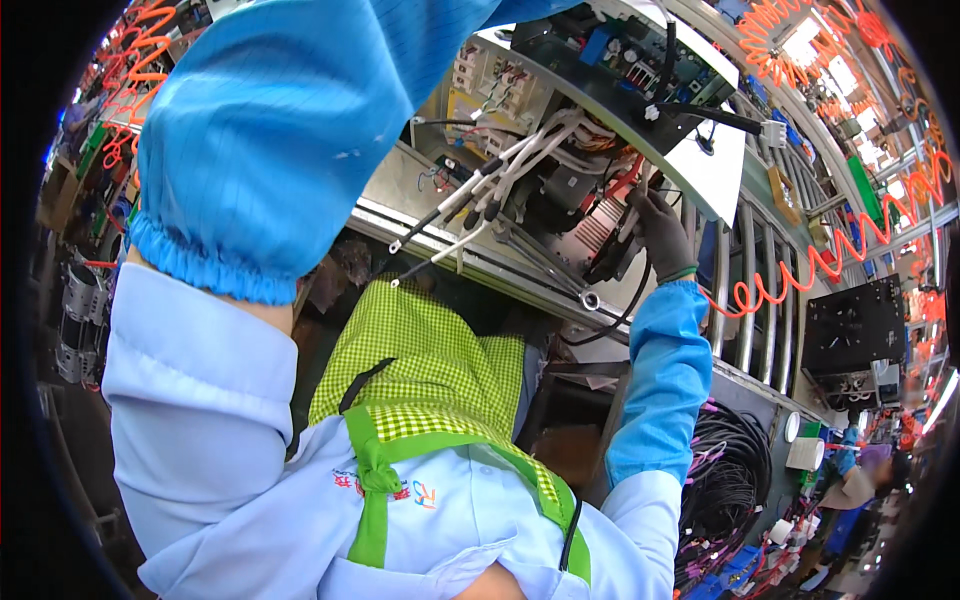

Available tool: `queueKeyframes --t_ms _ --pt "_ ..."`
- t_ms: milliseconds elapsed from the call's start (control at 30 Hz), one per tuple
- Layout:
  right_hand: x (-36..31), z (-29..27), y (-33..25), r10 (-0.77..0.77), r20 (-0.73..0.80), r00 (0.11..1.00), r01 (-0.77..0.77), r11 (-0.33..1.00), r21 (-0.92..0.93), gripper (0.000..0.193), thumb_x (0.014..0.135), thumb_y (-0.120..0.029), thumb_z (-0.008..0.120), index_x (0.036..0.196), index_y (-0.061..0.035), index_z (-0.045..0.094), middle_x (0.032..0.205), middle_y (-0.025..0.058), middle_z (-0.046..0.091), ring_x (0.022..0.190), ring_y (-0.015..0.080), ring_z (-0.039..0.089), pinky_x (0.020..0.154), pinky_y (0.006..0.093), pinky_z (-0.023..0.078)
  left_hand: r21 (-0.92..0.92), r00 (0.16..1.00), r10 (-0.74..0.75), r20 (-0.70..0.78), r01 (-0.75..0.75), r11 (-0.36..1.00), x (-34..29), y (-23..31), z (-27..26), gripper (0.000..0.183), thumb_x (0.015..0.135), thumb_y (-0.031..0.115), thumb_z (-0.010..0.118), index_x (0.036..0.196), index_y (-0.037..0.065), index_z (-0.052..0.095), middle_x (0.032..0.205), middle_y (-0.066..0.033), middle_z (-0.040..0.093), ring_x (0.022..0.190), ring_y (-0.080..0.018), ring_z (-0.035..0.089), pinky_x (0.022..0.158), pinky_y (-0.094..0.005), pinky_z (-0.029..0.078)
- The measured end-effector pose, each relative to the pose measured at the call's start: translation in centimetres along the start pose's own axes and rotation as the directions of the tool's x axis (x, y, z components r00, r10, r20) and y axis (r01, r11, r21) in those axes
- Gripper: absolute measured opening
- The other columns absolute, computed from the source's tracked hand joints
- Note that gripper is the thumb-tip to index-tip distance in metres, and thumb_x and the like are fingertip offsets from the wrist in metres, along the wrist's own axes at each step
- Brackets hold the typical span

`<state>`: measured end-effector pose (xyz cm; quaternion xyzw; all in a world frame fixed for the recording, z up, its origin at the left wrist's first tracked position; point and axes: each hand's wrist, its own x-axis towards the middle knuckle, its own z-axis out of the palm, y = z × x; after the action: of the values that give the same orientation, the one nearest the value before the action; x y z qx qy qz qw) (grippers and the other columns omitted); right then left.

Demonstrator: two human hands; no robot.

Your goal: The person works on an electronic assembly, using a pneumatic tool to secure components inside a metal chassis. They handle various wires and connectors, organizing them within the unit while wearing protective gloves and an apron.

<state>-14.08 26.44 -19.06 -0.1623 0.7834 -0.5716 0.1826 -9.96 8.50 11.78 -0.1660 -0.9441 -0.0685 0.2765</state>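
Observation:
In a grey glove, my right hand (662, 236) reaches into the right side of an open metal equipment housing (455, 205). Its fingers are bent together beside red wires (628, 178); what they grip is too dark and small to name. My left arm, in a blue sleeve cover (270, 130), is raised across the upper left, and its hand lies outside the picture. A bundle of white and black cables (505, 175) with ring lugs hangs over the housing's near edge. A wrench with a ring end (590, 299) lies near my right forearm.
Above the housing tilts a panel with a green circuit board (640, 70). Metal rollers (748, 300) run along the right, with an orange coiled air hose (760, 298) across them. A coil of black cables (725, 470) sits at lower right. Another person (855, 485) is farther right.

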Motion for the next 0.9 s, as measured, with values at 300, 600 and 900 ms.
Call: queueKeyframes --t_ms 300,600,900 --pt "-4.0 -2.5 1.3 0.125 0.166 0.978 -0.127 0.992 0.007 0.029 0.097 -0.031 0.048 0.1 -0.0038 0.058 0.067 0.0013 0.055 0.054 0.0086 0.051 0.047 0.0209 0.04 0.095 0.736 0.338 -0.586 -0.352 0.931 -9.1 1.1 -1.8 0.023 0.082 0.007 0.057 0.103 0.0 0.063 0.104 -0.0174 0.057 0.092 -0.0288 0.055 0.08 -0.0359 0.051" --pt "-6.4 3.5 0.2 -0.005 0.035 0.999 -0.012 0.891 0.453 0.028 0.091 -0.029 0.06 0.104 -0.0048 0.057 0.081 0.0003 0.06 0.057 0.0036 0.05 0.046 0.017 0.038 -0.053 0.425 0.088 -0.901 -0.309 0.95 -20.6 4.5 3.3 0.025 0.063 0.022 0.068 0.085 0.013 0.061 0.072 -0.0041 0.051 0.065 -0.0224 0.054 0.054 -0.0366 0.042" --pt "-6.8 -2.9 -2.0 -0.096 -0.023 0.995 0.088 0.97 -0.226 0.019 0.087 -0.023 0.062 0.086 -0.0046 0.056 0.069 0.0023 0.059 0.053 0.0068 0.048 0.044 0.0214 0.036 -0.534 0.926 -0.211 0.314 0.356 0.767 -30.5 3.2 24.8 0.03 0.086 0.028 0.057 0.103 0.003 0.057 0.09 -0.0191 0.061 0.085 -0.0381 0.06 0.074 -0.0464 0.048"
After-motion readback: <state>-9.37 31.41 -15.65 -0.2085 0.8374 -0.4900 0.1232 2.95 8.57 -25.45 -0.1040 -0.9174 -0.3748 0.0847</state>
